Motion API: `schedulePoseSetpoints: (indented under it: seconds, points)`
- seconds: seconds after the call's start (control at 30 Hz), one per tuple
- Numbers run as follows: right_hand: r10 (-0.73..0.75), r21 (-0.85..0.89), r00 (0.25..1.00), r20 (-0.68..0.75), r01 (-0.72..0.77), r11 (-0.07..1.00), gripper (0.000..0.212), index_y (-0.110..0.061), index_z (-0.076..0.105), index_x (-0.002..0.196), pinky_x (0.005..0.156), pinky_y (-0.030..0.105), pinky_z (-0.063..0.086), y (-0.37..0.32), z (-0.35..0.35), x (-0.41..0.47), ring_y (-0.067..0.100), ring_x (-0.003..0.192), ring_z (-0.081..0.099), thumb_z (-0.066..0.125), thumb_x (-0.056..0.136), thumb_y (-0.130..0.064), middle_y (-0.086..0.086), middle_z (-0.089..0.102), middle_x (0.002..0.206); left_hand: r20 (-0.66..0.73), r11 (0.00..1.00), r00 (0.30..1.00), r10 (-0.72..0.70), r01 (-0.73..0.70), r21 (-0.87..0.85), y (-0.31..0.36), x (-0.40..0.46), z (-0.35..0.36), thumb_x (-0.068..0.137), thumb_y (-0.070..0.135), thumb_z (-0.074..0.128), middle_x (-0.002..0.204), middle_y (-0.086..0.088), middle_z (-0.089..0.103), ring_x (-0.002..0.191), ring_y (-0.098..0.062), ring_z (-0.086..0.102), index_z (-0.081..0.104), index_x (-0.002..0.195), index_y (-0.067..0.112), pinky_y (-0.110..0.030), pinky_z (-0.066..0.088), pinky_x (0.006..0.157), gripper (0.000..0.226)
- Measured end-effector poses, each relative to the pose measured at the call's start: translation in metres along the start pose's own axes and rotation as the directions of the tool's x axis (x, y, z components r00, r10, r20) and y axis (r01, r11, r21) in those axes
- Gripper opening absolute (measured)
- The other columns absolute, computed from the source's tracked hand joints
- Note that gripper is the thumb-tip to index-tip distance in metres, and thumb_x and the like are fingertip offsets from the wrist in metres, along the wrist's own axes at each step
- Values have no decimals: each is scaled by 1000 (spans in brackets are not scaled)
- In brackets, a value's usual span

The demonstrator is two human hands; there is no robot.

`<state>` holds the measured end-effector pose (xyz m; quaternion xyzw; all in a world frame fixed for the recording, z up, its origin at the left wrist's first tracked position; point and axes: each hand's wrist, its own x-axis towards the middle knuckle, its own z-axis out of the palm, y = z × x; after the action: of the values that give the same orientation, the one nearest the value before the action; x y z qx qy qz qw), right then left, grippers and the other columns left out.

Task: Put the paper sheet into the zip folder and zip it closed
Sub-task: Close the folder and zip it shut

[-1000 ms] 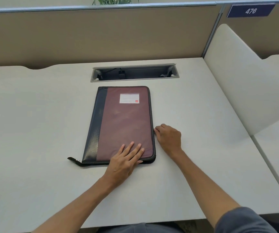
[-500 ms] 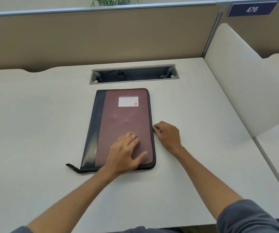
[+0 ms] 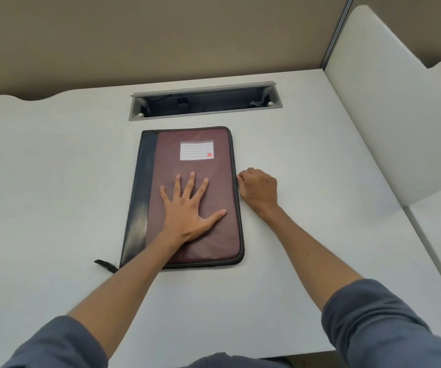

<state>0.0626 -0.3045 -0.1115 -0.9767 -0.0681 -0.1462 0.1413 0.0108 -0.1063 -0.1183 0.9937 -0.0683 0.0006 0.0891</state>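
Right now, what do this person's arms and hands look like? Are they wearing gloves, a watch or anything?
Both hands are bare, with no gloves. The left hand and right hand show no watch or wristband. Each arm has a blue-grey sleeve, the left sleeve and the right sleeve, pushed up so the forearms are uncovered. A small glint near the right fingers is too tiny to identify.

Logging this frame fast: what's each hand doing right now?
Left hand: open, fingers spread flat, pressing on the zip folder.
Right hand: fingers curled at the folder's right edge, pinching something small, apparently the zipper pull.
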Motion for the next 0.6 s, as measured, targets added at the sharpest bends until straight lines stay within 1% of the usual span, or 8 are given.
schedulePoseSetpoints:
  seconds: [0.07,0.17,0.33,0.47,0.6]
  points:
    - [10,-12,999,44,-10,1000,30,-9,71,81,53,32,39,3,6,17,30,72,62,51,97,-24,8,67,78,1,1000,1000,5,-5,8,0,0,0,71,93,19,163,3,10,149,-30,2,13,150,43,-68,2,111,94]
    - [1,-35,997,72,2,999,31,-10,71,86,56,32,39,11,12,43,30,75,62,49,98,-27,7,67,82,1,1000,1000,4,-5,20,-1,1,2,71,93,19,163,3,11,149,-30,2,13,151,42,-68,2,111,95]
    - [10,-36,992,125,-6,999,33,-9,69,83,55,30,34,16,19,82,30,72,62,49,98,-29,7,67,80,-19,999,1000,22,-22,31,-3,2,4,72,91,22,162,3,15,149,-30,5,17,151,41,-68,6,111,93]
    - [10,-78,987,160,3,997,35,-8,69,82,57,30,39,18,21,114,30,71,63,49,98,-31,6,67,79,-16,999,1000,25,-24,27,-3,1,2,73,90,23,162,4,15,149,-30,4,19,151,40,-68,5,112,93]
    - [3,-131,983,184,21,991,34,-7,68,83,59,29,37,20,23,143,31,74,63,48,99,-28,9,68,82,-5,999,999,34,-34,24,-3,0,1,73,89,26,162,4,16,149,-30,5,20,151,40,-68,7,111,92]
